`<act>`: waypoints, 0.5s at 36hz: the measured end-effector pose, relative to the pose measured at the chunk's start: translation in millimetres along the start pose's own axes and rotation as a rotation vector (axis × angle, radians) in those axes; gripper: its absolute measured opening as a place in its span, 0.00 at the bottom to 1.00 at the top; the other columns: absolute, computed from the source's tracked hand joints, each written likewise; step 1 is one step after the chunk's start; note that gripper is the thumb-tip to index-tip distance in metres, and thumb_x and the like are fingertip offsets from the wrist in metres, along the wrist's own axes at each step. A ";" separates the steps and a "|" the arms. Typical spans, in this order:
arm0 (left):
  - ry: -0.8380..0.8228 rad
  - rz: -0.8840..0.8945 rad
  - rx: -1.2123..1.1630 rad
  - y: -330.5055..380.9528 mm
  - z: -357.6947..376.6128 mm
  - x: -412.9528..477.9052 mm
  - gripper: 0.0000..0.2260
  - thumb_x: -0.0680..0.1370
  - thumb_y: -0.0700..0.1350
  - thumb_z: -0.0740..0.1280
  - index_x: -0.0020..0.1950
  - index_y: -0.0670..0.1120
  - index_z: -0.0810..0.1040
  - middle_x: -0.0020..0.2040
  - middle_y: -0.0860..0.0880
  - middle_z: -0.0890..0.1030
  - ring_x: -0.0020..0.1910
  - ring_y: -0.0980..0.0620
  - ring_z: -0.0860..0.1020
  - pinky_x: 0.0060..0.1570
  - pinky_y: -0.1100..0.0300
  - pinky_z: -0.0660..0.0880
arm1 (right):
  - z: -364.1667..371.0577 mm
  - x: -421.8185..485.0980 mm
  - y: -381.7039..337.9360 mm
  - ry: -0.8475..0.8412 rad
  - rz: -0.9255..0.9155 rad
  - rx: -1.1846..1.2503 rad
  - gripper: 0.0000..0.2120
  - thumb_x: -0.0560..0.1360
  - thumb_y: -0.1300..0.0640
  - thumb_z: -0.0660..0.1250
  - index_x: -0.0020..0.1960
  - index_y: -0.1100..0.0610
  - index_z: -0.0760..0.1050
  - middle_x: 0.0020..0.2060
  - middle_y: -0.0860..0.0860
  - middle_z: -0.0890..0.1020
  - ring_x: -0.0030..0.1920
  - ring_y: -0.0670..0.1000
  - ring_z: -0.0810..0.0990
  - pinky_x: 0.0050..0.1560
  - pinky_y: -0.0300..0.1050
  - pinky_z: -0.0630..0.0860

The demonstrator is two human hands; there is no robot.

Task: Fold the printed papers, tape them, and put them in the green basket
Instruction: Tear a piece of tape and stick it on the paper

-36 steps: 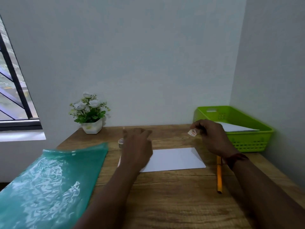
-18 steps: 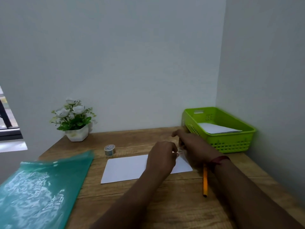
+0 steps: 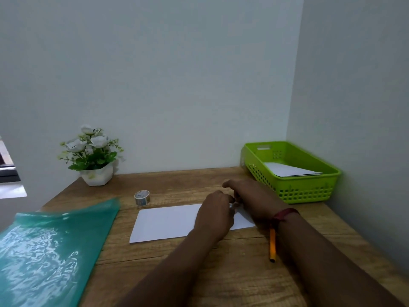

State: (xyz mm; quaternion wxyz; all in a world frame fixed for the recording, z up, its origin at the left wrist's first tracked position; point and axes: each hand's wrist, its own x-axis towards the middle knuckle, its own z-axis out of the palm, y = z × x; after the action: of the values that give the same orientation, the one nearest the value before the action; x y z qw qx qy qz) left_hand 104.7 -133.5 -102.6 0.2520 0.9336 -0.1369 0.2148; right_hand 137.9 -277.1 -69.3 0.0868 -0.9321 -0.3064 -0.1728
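Since 1 s ago: left hand [image 3: 214,216] gone from roll [image 3: 142,197] left of paper [image 3: 168,222], right hand [image 3: 254,198] lowered. Both now meet over paper's right end. Fingers curled, whether pinching anything unclear. Basket [image 3: 309,191] beyond paper's right end. Roll's print unreadable.

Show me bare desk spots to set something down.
Bare wood runs along the back between the flower pot and green basket, behind the tape roll. Another patch lies nearer than the paper, beside the teal folder. Crowded: the paper's right end, under the left hand and right hand, beside the pencil.
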 end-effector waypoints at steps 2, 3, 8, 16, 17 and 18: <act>-0.015 0.020 0.007 -0.7 1.0 0.4 0.11 0.79 0.45 0.68 0.61 0.49 0.82 0.58 0.47 0.80 0.55 0.51 0.77 0.55 0.55 0.76 | 0.4 0.2 -0.2 0.004 -0.001 -0.005 0.25 0.75 0.59 0.66 0.70 0.47 0.67 0.59 0.50 0.79 0.57 0.52 0.78 0.51 0.46 0.74; -0.023 0.028 0.015 -1.2 1.5 0.8 0.11 0.79 0.45 0.68 0.61 0.49 0.81 0.59 0.47 0.80 0.55 0.51 0.77 0.55 0.54 0.76 | 0.7 0.4 -0.4 0.008 -0.002 -0.005 0.25 0.75 0.60 0.65 0.70 0.47 0.67 0.59 0.50 0.80 0.57 0.52 0.78 0.50 0.46 0.73; -0.051 0.049 0.074 -2.5 3.7 2.1 0.12 0.79 0.44 0.66 0.63 0.47 0.80 0.60 0.45 0.78 0.57 0.49 0.75 0.56 0.53 0.76 | 2.7 1.4 -0.9 0.027 -0.008 0.002 0.24 0.75 0.59 0.66 0.70 0.47 0.68 0.58 0.50 0.80 0.57 0.51 0.78 0.49 0.44 0.72; -0.106 0.072 0.160 -3.6 2.7 1.5 0.13 0.81 0.45 0.63 0.64 0.47 0.79 0.60 0.43 0.75 0.56 0.47 0.72 0.56 0.53 0.74 | 4.6 2.0 3.0 0.007 0.062 0.077 0.26 0.72 0.62 0.69 0.69 0.49 0.71 0.56 0.51 0.81 0.54 0.51 0.80 0.49 0.43 0.73; -0.108 0.073 0.153 -3.7 2.3 1.3 0.13 0.81 0.45 0.63 0.65 0.48 0.79 0.60 0.43 0.75 0.57 0.47 0.72 0.56 0.53 0.74 | 5.0 1.6 4.5 0.002 0.076 0.082 0.25 0.72 0.62 0.69 0.68 0.50 0.72 0.55 0.51 0.81 0.53 0.51 0.80 0.49 0.43 0.73; -0.108 0.071 0.149 -3.8 2.1 1.1 0.13 0.81 0.45 0.63 0.65 0.48 0.79 0.60 0.43 0.75 0.57 0.47 0.72 0.56 0.53 0.74 | 5.1 1.0 6.2 -0.003 0.092 0.082 0.23 0.72 0.63 0.69 0.66 0.50 0.73 0.53 0.50 0.82 0.53 0.51 0.80 0.50 0.44 0.74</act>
State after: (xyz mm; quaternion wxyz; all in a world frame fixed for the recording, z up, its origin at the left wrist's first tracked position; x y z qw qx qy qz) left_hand 107.7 -131.6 -105.3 0.1665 0.9544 -0.1672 0.1827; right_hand 143.8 -280.1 -74.0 0.1325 -0.9411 -0.2701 -0.1544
